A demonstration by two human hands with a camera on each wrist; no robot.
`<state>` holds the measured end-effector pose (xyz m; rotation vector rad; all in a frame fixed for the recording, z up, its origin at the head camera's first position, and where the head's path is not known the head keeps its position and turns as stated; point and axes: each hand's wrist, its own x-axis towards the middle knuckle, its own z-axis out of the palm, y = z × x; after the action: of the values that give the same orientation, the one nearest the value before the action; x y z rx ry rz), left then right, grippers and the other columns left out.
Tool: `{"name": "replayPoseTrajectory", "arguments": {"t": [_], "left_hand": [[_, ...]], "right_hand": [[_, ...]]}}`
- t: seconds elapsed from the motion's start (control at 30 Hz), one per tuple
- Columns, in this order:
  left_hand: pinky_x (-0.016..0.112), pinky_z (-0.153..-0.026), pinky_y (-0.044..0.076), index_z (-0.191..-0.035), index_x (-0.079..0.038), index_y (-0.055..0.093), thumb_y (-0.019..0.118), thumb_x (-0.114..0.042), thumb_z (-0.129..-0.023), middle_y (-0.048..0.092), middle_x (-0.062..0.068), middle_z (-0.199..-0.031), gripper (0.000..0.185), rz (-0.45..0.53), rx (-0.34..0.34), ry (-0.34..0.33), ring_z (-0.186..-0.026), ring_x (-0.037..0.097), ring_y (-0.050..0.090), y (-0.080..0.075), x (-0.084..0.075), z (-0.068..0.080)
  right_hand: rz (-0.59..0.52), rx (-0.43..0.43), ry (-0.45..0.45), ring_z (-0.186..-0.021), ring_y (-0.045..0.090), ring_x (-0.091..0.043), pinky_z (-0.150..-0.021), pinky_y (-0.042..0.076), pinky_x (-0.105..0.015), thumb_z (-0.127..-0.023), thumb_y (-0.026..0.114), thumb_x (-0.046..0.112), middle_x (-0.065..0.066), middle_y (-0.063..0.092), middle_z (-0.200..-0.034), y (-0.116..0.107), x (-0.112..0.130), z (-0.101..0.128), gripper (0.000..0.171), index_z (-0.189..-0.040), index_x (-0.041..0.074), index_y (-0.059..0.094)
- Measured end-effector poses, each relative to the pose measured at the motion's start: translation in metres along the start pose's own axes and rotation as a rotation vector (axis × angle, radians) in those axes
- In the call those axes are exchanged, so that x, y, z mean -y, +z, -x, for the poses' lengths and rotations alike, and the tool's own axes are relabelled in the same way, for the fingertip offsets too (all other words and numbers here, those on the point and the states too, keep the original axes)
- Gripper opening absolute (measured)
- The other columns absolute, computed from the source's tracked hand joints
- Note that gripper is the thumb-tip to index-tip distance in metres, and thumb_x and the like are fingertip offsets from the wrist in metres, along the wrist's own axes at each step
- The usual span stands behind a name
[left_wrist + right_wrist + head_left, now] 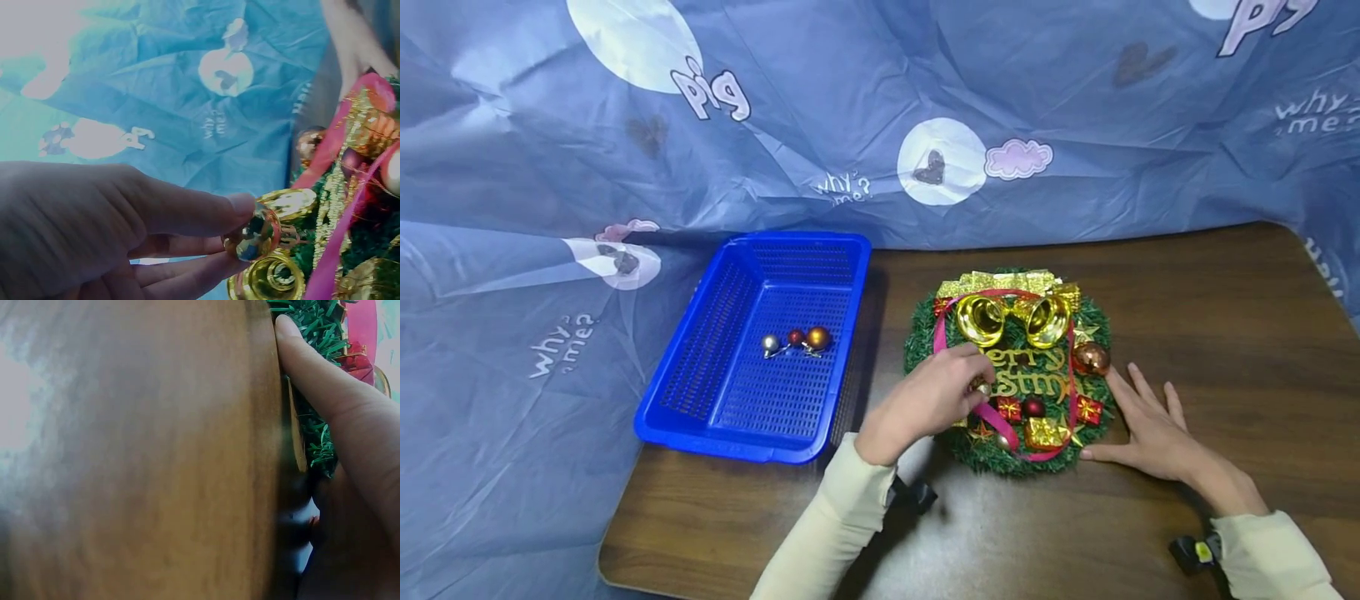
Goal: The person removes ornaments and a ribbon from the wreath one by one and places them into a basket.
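Observation:
On the table lies a green Christmas wreath [1000, 460] with gold bells [1048, 321], gold "Merry Christmas" lettering [1026, 383], small gift boxes and a pink ribbon [940, 333]. At its left side my left hand [917, 400] pinches a small shiny gold ball ornament [253, 237] between thumb and fingers, over the wreath. The ball is mostly hidden by the fingers in the head view. My right hand [1161, 433], fingers spread and straight, touches the wreath's right edge near a copper ball ornament [1092, 358]. In the right wrist view the thumb [312, 369] lies along the green tinsel.
Left of the wreath stands a blue plastic basket [741, 450]. Inside it lie a silver ball [770, 342], a dark red ball [796, 337] and an orange-gold ball [817, 337]. Blue printed cloth [820, 108] hangs behind the brown wooden table [1225, 333].

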<state>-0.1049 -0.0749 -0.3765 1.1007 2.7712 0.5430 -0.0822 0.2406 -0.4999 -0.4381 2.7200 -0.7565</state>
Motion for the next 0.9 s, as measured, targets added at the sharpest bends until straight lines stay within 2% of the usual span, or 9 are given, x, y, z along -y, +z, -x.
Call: {"name": "replayPoseTrajectory", "arguments": {"t": [0.13,0.33,0.63,0.9], "left_hand": [[0.021,-0.086,0.051,-0.103,-0.008,0.068,0.067,-0.013,-0.088,0.065,0.001,-0.104,0.016,0.067,-0.047,0.000,-0.096,0.012,0.062,-0.008,0.002,0.004],[0.025,-0.086,0.050,-0.103,-0.009,0.067,0.068,-0.015,-0.089,0.065,0.001,-0.103,0.015,0.094,-0.151,0.017,-0.097,0.013,0.061,-0.028,0.008,0.013],[0.025,-0.085,0.052,-0.103,-0.009,0.068,0.069,-0.013,-0.087,0.065,0.001,-0.101,0.016,0.121,-0.248,-0.066,-0.093,0.013,0.063,-0.057,0.020,0.029],[0.026,-0.082,0.052,-0.098,-0.006,0.068,0.071,-0.011,-0.085,0.065,0.004,-0.098,0.015,0.146,-0.342,-0.104,-0.089,0.014,0.063,-0.080,0.039,0.044]], "right_hand": [[0.005,-0.005,-0.005,-0.145,-0.012,-0.041,-0.105,-0.021,-0.066,-0.072,0.071,0.063,-0.016,0.000,-0.160,0.001,-0.001,-0.001,0.123,-0.152,0.020,-0.013],[0.013,-0.005,-0.006,-0.145,-0.014,-0.040,-0.105,-0.023,-0.066,-0.073,0.070,0.063,-0.016,0.000,-0.160,0.002,-0.001,0.000,0.123,-0.152,0.020,-0.014],[0.007,-0.005,-0.006,-0.145,-0.015,-0.039,-0.105,-0.023,-0.065,-0.074,0.071,0.061,-0.018,0.000,-0.160,0.002,-0.001,0.001,0.123,-0.152,0.019,-0.014],[0.005,-0.020,-0.016,-0.145,-0.013,-0.040,-0.106,-0.022,-0.065,-0.074,0.072,0.059,-0.017,0.001,-0.160,0.002,-0.001,0.001,0.122,-0.152,0.020,-0.013]]}}
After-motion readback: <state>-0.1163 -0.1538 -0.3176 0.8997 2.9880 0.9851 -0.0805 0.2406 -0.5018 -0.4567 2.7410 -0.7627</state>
